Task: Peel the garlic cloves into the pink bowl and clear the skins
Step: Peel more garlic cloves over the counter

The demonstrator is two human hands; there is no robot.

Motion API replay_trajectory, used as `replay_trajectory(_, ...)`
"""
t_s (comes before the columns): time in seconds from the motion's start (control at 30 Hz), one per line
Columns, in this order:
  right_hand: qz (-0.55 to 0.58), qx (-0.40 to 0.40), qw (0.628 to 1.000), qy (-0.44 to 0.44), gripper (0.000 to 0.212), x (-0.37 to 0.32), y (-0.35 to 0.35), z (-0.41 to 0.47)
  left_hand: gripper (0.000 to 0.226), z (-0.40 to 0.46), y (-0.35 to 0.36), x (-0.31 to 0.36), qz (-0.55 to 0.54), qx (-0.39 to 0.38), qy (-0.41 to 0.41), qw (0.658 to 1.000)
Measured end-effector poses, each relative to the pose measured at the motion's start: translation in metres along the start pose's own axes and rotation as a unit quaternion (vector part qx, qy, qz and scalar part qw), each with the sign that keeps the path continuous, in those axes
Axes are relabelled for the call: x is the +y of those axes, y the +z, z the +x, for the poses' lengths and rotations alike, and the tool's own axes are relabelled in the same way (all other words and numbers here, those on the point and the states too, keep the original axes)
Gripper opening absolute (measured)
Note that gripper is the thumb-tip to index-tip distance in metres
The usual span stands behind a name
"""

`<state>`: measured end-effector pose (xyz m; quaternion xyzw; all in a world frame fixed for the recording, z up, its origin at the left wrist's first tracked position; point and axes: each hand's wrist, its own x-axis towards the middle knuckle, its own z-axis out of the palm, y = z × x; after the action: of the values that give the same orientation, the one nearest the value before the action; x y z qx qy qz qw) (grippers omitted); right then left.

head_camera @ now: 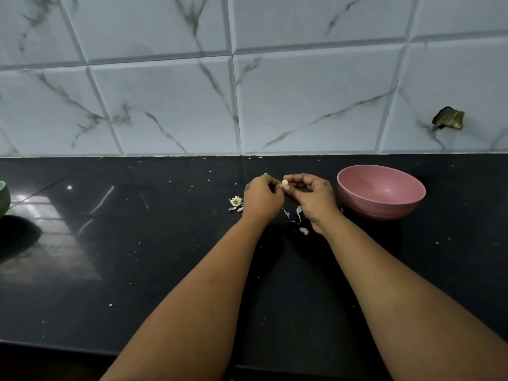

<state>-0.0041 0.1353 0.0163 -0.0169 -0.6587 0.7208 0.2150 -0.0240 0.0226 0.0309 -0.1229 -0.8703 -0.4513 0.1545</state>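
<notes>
A small, pale, rounded garlic clove [285, 182] sits pinched between the fingertips of both hands, held up above the glossy black stone countertop [165, 257]. The right hand [312, 198] curls its thumb and forefinger round the clove from the right; the left hand [262, 198] has its fingers bent inward and meets the clove at its left edge, though the exact contact of those fingertips is partly hidden by the knuckles. Both forearms reach in from the lower edge of the view.

Below and between the wrists lie thin, whitish, papery garlic skins [299, 213], scattered on the countertop. Just left of the left hand rests a dry, pale garlic root stub [236, 201] with a few skin flakes beside it.

Near the right hand, apart from it, stands a round, matte pink plastic bowl [381, 200]; nothing shows inside it. Small white specks dot the countertop. At the far left edge a green rounded vessel [3, 198] is partly cut off. Behind everything rises a wall of white marble-patterned tiles [170, 105].
</notes>
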Motion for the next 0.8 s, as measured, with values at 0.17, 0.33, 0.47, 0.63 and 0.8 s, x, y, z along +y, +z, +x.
replay_trajectory(0.17,0.012,-0.016,1.0,0.012,0.017,-0.0016,0.0013,0.0007,0.013,0.0008,-0.0002,0.0005,-0.004,-0.002,-0.001,1.0)
replay_trajectory(0.33,0.029,-0.028,0.999,0.027,0.024,-0.0029,0.0002,0.0017,0.014,0.0009,0.0003,0.0016,-0.022,-0.008,0.0,1.0)
replay_trajectory(0.47,0.056,-0.028,0.997,0.039,0.02,-0.0044,-0.0008,0.0005,0.011,0.004,0.0033,-0.0017,-0.093,-0.032,-0.038,0.994)
replay_trajectory(0.63,0.079,-0.034,0.995,0.051,0.017,-0.0049,-0.0002,0.0001,0.014,0.0038,0.0033,-0.0045,-0.128,-0.035,-0.049,0.99)
replay_trajectory(0.8,0.132,-0.045,0.987,0.074,0.015,-0.0079,0.0018,-0.0024,0.008,0.0061,0.0019,-0.0073,-0.279,-0.048,-0.107,0.953)
